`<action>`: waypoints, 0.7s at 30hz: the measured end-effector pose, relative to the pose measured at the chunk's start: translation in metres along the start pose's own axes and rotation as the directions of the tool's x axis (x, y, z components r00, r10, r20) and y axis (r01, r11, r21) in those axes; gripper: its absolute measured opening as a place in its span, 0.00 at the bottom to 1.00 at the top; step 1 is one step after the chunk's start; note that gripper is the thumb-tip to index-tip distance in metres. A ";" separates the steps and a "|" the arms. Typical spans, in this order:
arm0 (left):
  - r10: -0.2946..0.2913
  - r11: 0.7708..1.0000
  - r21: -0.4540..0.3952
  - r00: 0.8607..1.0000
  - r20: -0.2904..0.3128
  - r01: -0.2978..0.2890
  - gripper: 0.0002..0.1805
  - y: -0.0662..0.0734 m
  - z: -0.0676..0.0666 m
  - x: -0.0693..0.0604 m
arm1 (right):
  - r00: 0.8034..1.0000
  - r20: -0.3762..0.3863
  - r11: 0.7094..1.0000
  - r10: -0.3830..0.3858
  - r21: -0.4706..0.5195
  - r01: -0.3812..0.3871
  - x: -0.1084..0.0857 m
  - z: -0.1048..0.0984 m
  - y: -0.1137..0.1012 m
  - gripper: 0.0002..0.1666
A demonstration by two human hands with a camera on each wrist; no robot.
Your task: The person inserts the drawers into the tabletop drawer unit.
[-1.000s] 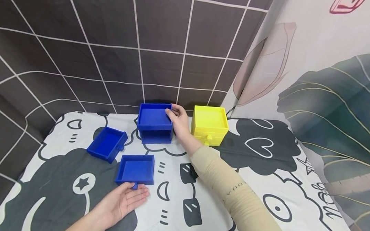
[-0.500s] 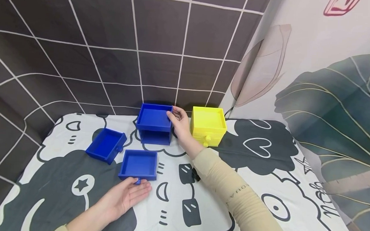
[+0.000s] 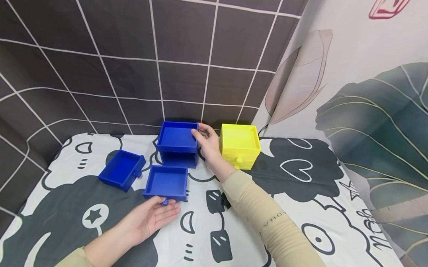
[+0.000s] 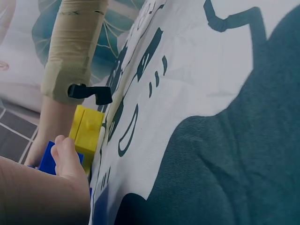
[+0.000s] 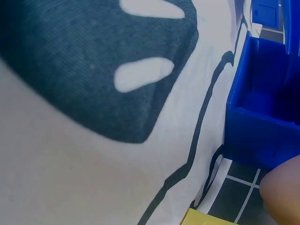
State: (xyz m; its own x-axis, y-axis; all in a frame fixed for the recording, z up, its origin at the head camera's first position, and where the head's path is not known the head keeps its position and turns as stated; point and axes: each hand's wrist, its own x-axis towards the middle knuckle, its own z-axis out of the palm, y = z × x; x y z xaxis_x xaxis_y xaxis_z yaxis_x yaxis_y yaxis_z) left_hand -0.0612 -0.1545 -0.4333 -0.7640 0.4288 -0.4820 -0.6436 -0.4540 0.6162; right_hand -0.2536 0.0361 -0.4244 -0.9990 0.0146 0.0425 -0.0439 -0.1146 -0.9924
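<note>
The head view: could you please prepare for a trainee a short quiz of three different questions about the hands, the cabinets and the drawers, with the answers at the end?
1. Multiple choice: by which side, as the person sees it, does the right hand hold the blue cabinet?
A) left
B) right
C) underside

2. True or false: the yellow cabinet stands to the right of the blue one.

3. Fill in: the left hand is at the ____ of the nearer blue drawer.

Key: 1. B; 2. true; 3. knob.
</note>
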 end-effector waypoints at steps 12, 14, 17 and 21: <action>-0.003 1.000 -0.001 1.000 -0.007 0.003 0.17 0.008 0.013 0.011 | 1.000 -0.003 1.000 -0.017 -0.019 0.017 0.001 -0.001 0.004 0.24; -0.002 1.000 0.002 1.000 -0.016 0.002 0.18 0.010 0.015 0.013 | 1.000 -0.006 1.000 -0.027 -0.010 0.027 0.001 0.000 0.004 0.23; 0.001 1.000 0.007 1.000 -0.024 -0.001 0.19 0.012 0.019 0.015 | 0.999 -0.007 0.999 -0.042 -0.013 0.042 0.001 0.001 0.004 0.23; 0.002 1.000 0.002 1.000 -0.027 -0.002 0.21 0.014 0.022 0.017 | 0.999 0.003 0.998 -0.054 -0.022 0.054 0.001 0.001 0.004 0.23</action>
State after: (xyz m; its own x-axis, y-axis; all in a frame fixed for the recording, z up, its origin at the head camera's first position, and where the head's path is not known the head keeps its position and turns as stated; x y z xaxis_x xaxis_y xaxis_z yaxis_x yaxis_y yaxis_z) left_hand -0.0823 -0.1365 -0.4192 -0.7663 0.4067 -0.4973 -0.6419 -0.4534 0.6184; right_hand -0.2548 0.0345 -0.4282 -0.9952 0.0175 0.0967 -0.0979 -0.0921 -0.9909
